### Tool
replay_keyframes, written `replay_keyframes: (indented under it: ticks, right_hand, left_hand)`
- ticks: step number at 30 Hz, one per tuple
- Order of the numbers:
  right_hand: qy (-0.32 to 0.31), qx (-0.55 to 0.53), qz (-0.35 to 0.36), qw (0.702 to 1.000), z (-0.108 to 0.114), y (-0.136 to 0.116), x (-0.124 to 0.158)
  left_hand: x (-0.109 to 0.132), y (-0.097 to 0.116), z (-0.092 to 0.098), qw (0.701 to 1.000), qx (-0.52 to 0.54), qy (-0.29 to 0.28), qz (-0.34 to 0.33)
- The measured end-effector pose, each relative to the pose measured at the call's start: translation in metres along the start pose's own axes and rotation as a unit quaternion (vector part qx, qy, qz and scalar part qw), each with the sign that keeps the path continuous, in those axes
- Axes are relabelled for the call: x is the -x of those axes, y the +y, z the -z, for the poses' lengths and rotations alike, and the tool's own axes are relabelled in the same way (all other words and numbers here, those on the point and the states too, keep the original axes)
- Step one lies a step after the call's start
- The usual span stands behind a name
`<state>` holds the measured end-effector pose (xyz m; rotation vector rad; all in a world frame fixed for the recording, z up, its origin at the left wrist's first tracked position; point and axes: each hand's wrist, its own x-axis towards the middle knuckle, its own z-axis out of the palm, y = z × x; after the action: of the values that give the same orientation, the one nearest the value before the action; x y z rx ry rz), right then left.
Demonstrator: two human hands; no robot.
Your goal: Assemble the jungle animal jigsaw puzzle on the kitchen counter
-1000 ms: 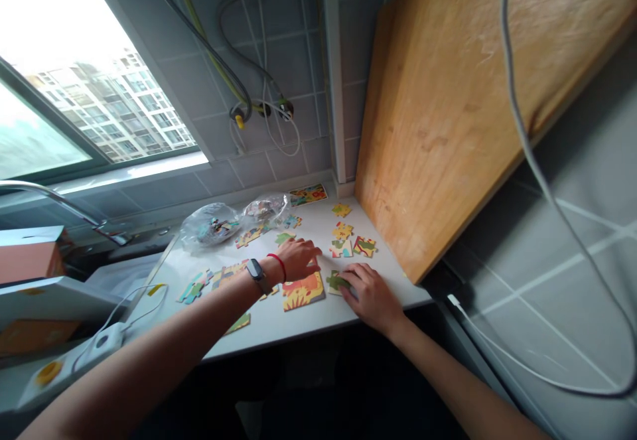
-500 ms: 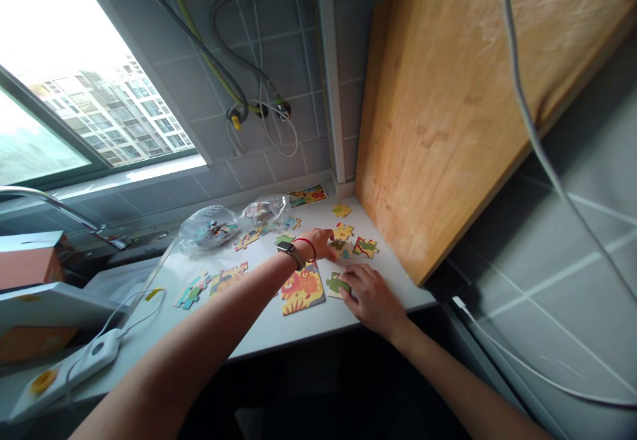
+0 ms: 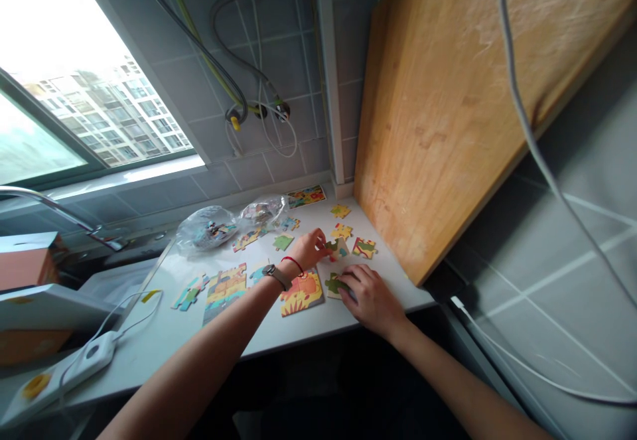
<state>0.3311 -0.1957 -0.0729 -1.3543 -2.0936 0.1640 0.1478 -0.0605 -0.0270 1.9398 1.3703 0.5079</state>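
Observation:
My left hand [image 3: 308,250], with a watch and a red band at the wrist, pinches the edge of a green-and-white puzzle piece [image 3: 339,247], which looks slightly tilted. Curled low over the counter, my right hand [image 3: 372,299] has thumb and forefinger at the right edge of another green puzzle piece [image 3: 332,286]. Just left of that piece lies a joined orange-and-yellow section with an animal picture [image 3: 302,293], partly behind my left wrist. Loose pieces lie beyond my hands: a red-and-green one [image 3: 365,248] and yellow ones [image 3: 342,231].
A second joined section [image 3: 225,289] and blue-green pieces [image 3: 190,292] lie at left. Clear plastic bags [image 3: 206,229] and a picture card [image 3: 306,196] are at the back. A large wooden board [image 3: 448,108] leans at right; a power strip [image 3: 64,373] sits front left.
My left hand has drawn back a little to the left, and the green-and-white puzzle piece is now raised at its fingertips. My right hand stays nearly in place.

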Motion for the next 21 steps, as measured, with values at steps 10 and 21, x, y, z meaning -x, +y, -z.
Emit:
replay_keyframes:
  ticks: [10,21]
  right_hand:
    - [-0.018,0.007,0.002,1.0,0.003,-0.001,-0.001]
    - [-0.002,-0.015,0.008,1.0,0.001,0.003,0.0]
  left_hand:
    - [0.086,-0.006,0.008,0.937,0.335,0.062,0.078]
    - [0.161,-0.025,-0.011,0.861,0.481,0.092,0.138]
